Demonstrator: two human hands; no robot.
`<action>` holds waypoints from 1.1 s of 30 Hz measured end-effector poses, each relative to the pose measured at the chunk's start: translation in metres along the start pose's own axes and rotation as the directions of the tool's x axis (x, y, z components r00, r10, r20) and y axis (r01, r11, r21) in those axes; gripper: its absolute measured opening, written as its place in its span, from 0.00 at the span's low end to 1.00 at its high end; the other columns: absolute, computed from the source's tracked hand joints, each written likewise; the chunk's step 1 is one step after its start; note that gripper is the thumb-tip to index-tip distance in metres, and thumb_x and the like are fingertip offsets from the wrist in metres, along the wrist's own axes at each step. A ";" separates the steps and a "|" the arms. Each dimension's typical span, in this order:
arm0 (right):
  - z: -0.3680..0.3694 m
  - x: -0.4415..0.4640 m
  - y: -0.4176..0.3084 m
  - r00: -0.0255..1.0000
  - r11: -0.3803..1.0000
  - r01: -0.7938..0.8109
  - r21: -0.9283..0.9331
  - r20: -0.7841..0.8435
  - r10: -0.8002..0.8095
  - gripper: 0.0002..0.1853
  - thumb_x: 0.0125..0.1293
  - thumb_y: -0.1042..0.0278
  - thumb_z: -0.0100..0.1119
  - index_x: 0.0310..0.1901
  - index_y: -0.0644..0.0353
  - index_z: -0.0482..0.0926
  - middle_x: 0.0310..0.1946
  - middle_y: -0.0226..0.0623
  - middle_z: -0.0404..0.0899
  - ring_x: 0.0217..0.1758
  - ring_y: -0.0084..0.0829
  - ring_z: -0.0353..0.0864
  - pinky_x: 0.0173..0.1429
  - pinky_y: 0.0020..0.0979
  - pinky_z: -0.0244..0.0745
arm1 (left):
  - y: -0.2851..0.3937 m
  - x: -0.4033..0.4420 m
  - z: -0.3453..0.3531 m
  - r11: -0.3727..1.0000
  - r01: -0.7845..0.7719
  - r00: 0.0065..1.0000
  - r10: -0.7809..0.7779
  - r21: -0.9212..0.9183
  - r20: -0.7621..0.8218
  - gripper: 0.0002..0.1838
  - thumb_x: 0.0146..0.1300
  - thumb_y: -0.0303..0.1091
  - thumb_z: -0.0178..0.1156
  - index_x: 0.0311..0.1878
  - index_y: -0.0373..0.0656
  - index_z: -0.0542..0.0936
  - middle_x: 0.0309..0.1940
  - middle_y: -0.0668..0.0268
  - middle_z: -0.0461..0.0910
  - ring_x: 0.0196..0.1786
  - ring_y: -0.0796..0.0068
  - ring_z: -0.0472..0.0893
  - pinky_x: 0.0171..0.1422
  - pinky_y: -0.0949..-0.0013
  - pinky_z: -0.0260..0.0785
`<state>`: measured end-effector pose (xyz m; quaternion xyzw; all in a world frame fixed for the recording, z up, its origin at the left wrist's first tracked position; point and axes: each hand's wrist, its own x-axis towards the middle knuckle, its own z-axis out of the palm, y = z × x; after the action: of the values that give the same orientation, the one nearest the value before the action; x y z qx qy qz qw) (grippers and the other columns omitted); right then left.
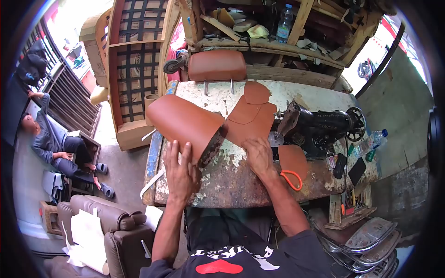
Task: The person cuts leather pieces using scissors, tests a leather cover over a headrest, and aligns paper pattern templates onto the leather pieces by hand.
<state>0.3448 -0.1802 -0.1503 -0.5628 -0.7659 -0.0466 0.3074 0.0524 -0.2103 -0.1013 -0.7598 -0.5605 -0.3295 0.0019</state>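
My left hand [180, 169] has its fingers stretched out and rests against the lower edge of a curved brown leather cover [185, 121], whose dark underside shows at its right end. Flat brown leather pieces [252, 118] lie partly over each other to the right of that cover. At their lower edge my right hand [258, 157] has its fingers bent down onto the leather; the thumb is hard to see. Close to the right wrist are a small rounded leather piece [293, 160] and orange-handled scissors [292, 180]. A black sewing machine [320, 123] stands farther right.
A brown headrest [217, 65] with two metal rods lies at the back of the worn table [227, 187]. Behind it is a wooden shelf [273, 46] with scraps and a water bottle [284, 24]. Another bottle [373, 141] lies at right. A person [55, 139] sits at left.
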 end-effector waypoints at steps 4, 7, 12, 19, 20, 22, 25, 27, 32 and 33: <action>-0.007 -0.001 -0.019 0.998 0.996 0.000 -0.093 0.064 0.006 0.13 0.60 0.70 0.61 0.47 0.59 0.84 0.44 0.40 0.88 0.49 0.43 0.85 0.61 0.46 0.75 | -0.037 0.018 0.001 0.999 -0.050 0.999 0.050 -0.020 -0.015 0.36 0.63 0.27 0.66 0.76 0.46 0.73 0.78 0.42 0.64 0.83 0.39 0.58 0.87 0.41 0.51; -0.018 -0.014 -0.040 0.996 0.993 0.004 -0.116 0.092 0.006 0.10 0.58 0.73 0.63 0.43 0.58 0.82 0.38 0.39 0.86 0.46 0.42 0.85 0.55 0.44 0.76 | -0.040 0.019 -0.007 0.998 -0.060 0.998 0.059 -0.031 -0.015 0.36 0.62 0.21 0.63 0.76 0.42 0.72 0.76 0.42 0.65 0.83 0.38 0.59 0.86 0.42 0.54; -0.076 -0.057 -0.112 0.953 0.988 0.149 0.050 0.259 -0.157 0.12 0.59 0.72 0.65 0.45 0.58 0.83 0.38 0.39 0.85 0.47 0.42 0.85 0.55 0.46 0.77 | 0.014 -0.001 -0.032 0.991 0.005 0.978 -0.031 -0.130 -0.205 0.32 0.59 0.16 0.58 0.70 0.38 0.76 0.71 0.43 0.71 0.79 0.39 0.66 0.83 0.45 0.60; -0.136 -0.090 -0.068 0.956 0.969 -0.246 0.014 0.170 0.240 0.17 0.64 0.65 0.71 0.53 0.61 0.84 0.51 0.42 0.86 0.60 0.46 0.81 0.61 0.47 0.76 | 0.066 -0.049 0.010 0.974 -0.211 0.905 0.228 -0.086 0.359 0.24 0.74 0.43 0.60 0.70 0.45 0.79 0.72 0.50 0.74 0.78 0.45 0.68 0.84 0.39 0.55; -0.142 -0.094 -0.063 0.954 0.948 -0.263 -0.179 0.101 0.283 0.18 0.64 0.66 0.70 0.54 0.61 0.85 0.52 0.42 0.84 0.61 0.48 0.79 0.61 0.47 0.76 | 0.067 -0.050 0.014 0.970 -0.223 0.902 0.242 -0.095 0.357 0.24 0.74 0.43 0.60 0.70 0.45 0.79 0.72 0.50 0.74 0.78 0.45 0.68 0.84 0.39 0.55; -0.137 -0.106 -0.055 0.944 0.944 -0.299 -0.139 0.105 0.314 0.20 0.64 0.66 0.69 0.56 0.62 0.84 0.54 0.43 0.83 0.62 0.49 0.78 0.63 0.48 0.74 | 0.066 -0.052 0.011 0.989 -0.131 0.883 0.146 -0.066 0.446 0.27 0.76 0.48 0.57 0.74 0.48 0.77 0.78 0.53 0.70 0.83 0.49 0.63 0.88 0.42 0.48; -0.125 -0.118 -0.050 0.933 0.941 -0.320 -0.108 0.134 0.333 0.21 0.61 0.71 0.68 0.57 0.62 0.84 0.51 0.43 0.81 0.59 0.50 0.77 0.65 0.49 0.73 | 0.068 -0.047 0.013 0.995 -0.093 0.899 0.102 -0.041 0.427 0.27 0.76 0.47 0.58 0.74 0.49 0.77 0.77 0.53 0.70 0.83 0.49 0.63 0.88 0.42 0.48; -0.119 -0.116 -0.047 0.965 0.962 -0.261 -0.082 0.007 0.262 0.22 0.57 0.75 0.68 0.55 0.62 0.84 0.50 0.43 0.81 0.56 0.50 0.78 0.63 0.48 0.75 | 0.070 -0.042 0.013 0.996 -0.074 0.901 0.084 -0.040 0.427 0.27 0.76 0.46 0.58 0.74 0.48 0.77 0.78 0.53 0.70 0.83 0.48 0.62 0.88 0.42 0.47; -0.133 -0.118 -0.042 0.950 0.961 -0.278 -0.004 -0.152 0.274 0.21 0.53 0.78 0.68 0.52 0.61 0.84 0.49 0.43 0.81 0.52 0.50 0.80 0.60 0.48 0.76 | 0.057 -0.037 0.002 0.988 -0.105 0.869 0.147 -0.115 0.473 0.28 0.76 0.48 0.59 0.76 0.53 0.75 0.80 0.55 0.66 0.83 0.43 0.60 0.85 0.31 0.46; -0.142 -0.119 -0.040 0.923 0.950 -0.310 0.040 -0.228 0.311 0.20 0.52 0.78 0.68 0.50 0.61 0.84 0.47 0.43 0.80 0.50 0.50 0.80 0.58 0.49 0.76 | 0.052 -0.035 -0.004 0.961 -0.198 0.807 0.273 -0.195 0.524 0.28 0.75 0.49 0.60 0.76 0.56 0.76 0.80 0.57 0.67 0.83 0.44 0.61 0.85 0.29 0.44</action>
<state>0.3895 -0.3536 -0.0868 -0.6673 -0.6259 -0.0615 0.3989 0.0895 -0.2613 -0.0963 -0.8840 -0.4161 -0.1327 -0.1665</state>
